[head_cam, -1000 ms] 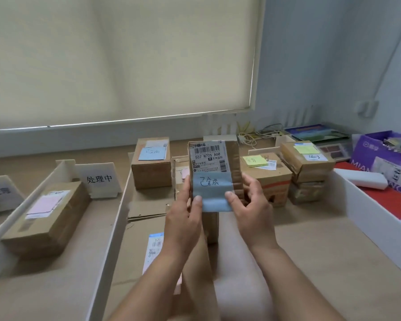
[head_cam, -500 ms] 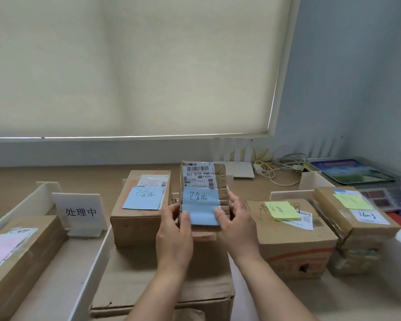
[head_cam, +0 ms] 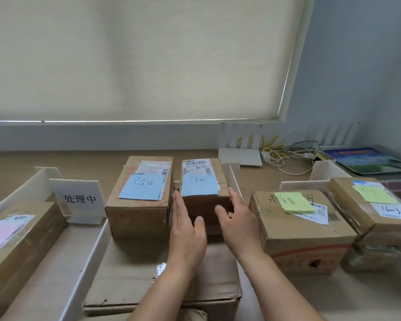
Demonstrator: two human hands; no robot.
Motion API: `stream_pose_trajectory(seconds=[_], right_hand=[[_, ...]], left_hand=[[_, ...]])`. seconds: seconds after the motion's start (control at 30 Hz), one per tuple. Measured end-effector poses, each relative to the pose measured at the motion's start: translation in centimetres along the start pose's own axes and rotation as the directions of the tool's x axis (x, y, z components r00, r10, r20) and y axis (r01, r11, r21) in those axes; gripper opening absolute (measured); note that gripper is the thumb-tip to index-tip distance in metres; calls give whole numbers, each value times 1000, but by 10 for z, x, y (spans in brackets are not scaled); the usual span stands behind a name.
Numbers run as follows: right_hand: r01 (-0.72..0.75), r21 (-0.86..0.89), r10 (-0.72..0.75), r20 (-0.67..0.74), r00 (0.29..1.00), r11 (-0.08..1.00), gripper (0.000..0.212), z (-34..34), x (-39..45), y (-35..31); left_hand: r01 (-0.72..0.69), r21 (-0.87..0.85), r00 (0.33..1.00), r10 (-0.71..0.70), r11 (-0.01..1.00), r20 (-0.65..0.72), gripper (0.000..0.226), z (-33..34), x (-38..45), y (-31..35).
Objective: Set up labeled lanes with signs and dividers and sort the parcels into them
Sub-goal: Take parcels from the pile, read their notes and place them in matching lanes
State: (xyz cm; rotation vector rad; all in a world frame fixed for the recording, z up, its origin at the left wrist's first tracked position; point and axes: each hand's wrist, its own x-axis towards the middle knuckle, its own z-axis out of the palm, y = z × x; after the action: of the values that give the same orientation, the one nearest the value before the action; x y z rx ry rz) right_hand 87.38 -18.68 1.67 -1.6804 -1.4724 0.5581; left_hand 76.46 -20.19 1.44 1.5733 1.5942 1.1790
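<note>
I am looking down at a wooden counter point(head_cam: 56, 158) running under the window blind, with white dividers point(head_cam: 88, 249) marking lanes across it. A big flat carton point(head_cam: 130, 283) is lying in the middle lane toward the near edge, and two smaller parcels are sitting on its far half. The left one, a box with a blue note point(head_cam: 139, 200), is standing just beside the small parcel point(head_cam: 204, 193) I am handling. My left hand point(head_cam: 188, 230) is resting flat against its left face with fingers straight, and my right hand point(head_cam: 236, 218) is cupping the right front corner loosely, not clamping. It is looking stiff and light; I am judging that opposite side faces give the safest hold, since its blue note point(head_cam: 198, 185) is overhanging the front edge.
</note>
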Motion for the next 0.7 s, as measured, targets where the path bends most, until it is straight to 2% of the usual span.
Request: stream_pose_trajectory(seconds=[0.23,0.5,0.7], right_hand=[[-10,2,9,66,998,1000,57,-1,-8,-9],[-32,-74,35,37,999,997,55,-11,-45,-18],[39,-95,-33,67,997,995,50,-22,-103,-28]], left_hand=[[17,24,999,-16,1000,-31,71,-9,-6,4],[-14,55,1000,14,998,4,64,-28,-31,8],[-58,74,998,55,996,37,55,-48,-76,17]])
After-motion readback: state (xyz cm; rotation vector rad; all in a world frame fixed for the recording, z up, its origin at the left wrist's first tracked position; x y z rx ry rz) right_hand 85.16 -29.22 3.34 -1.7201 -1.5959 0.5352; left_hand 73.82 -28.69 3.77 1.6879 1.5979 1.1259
